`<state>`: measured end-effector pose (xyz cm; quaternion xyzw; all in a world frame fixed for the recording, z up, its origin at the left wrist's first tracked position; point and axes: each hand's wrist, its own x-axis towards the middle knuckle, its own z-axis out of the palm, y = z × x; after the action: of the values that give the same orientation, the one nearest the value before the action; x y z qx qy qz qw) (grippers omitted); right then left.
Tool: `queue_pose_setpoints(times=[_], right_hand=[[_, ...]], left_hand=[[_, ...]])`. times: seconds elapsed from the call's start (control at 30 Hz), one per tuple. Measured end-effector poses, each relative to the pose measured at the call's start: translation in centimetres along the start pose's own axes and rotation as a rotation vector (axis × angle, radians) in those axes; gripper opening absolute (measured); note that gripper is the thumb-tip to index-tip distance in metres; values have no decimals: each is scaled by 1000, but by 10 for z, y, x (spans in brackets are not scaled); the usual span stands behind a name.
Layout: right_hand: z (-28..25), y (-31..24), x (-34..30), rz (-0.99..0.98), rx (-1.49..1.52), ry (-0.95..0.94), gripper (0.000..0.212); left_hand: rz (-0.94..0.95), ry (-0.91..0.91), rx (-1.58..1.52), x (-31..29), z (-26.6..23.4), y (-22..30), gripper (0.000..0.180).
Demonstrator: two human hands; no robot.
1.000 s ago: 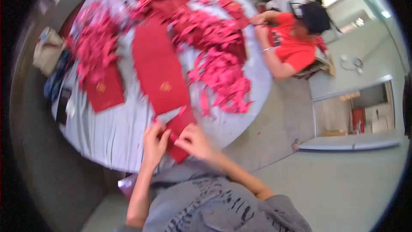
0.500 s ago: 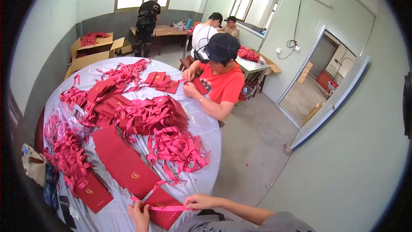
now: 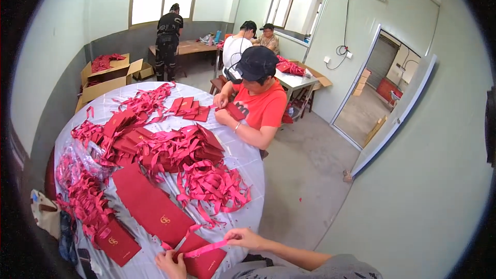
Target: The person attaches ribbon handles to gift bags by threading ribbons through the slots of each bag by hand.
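While the round worktop [image 3: 243, 163] w/ white cover carries heaps of red ribbons [image 3: 212, 186] & flat red folders [image 3: 152, 206], a co-worker in a red shirt [image 3: 261, 106] sits opposite. At the near edge, a red card [image 3: 204, 263] lies under a pink ribbon strip [image 3: 206, 249]. Right hand [image 3: 245, 237] fingers pinched on the strip's end; left hand [image 3: 170, 264] fingers closed on its other end.

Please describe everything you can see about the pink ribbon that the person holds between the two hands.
The pink ribbon is a narrow, flat strip that looks like satin. It is stretched almost straight, slanting up toward the right. The right hand pinches its upper end; the left hand is at its lower end. It lies across a flat dark red envelope at the near edge of the round table. A second strand runs up left from the left hand.
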<state>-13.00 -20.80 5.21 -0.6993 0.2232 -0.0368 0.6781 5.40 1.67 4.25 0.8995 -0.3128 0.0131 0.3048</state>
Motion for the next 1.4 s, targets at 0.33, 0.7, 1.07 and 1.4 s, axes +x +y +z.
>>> queue_pose_setpoints(times=[0.33,0.7,1.07,1.4], right_hand=[[36,-49,14,-329,59,152,17],[54,-78,17,-272,481,-232,16],[50,-106,-2,118,518,-63,13],[60,-112,-4,42,168,176,13]], left_hand=[[149,104,-108,22,29,17,17],[30,-288,-373,28,18,24,15],[-42,-278,-817,47,-16,60,14],[-349,-552,-1204,34,-32,74,16]])
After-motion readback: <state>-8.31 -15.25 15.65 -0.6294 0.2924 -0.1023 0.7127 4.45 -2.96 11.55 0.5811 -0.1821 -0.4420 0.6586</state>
